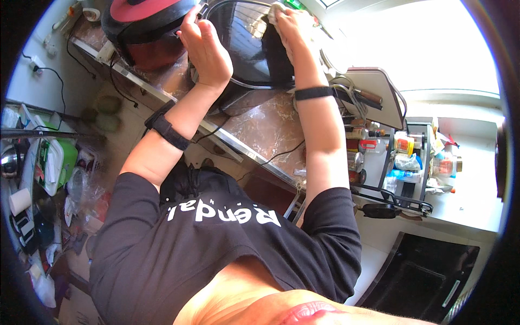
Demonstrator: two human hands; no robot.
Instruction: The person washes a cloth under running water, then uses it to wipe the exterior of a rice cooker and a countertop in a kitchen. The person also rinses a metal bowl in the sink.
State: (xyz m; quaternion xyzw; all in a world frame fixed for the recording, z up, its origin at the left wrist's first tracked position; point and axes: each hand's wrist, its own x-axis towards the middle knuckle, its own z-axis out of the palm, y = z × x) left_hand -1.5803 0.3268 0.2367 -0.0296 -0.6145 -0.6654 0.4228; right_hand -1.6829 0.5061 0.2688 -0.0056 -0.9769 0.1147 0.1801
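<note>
A round, glossy black lid or panel [243,48] with a pale rim, perhaps part of a kitchen appliance, lies before me at the top of the view. My right hand [294,30] presses a whitish cloth [278,16] against its right side. At the lid's left edge is my left hand [207,53], palm partly turned to the camera; its fingertips touch a small dark part there, perhaps a handle, and whether they grip it I cannot tell. A large red and black appliance [150,36] stands just left of that hand.
The brown marbled counter [264,122] has a metal edge and a black cable across it. Right of my forearm, a chopping board [373,91] leans beside a knife handle and a rack of jars and bottles [402,158]. Crowded shelves [48,162] stand at the left.
</note>
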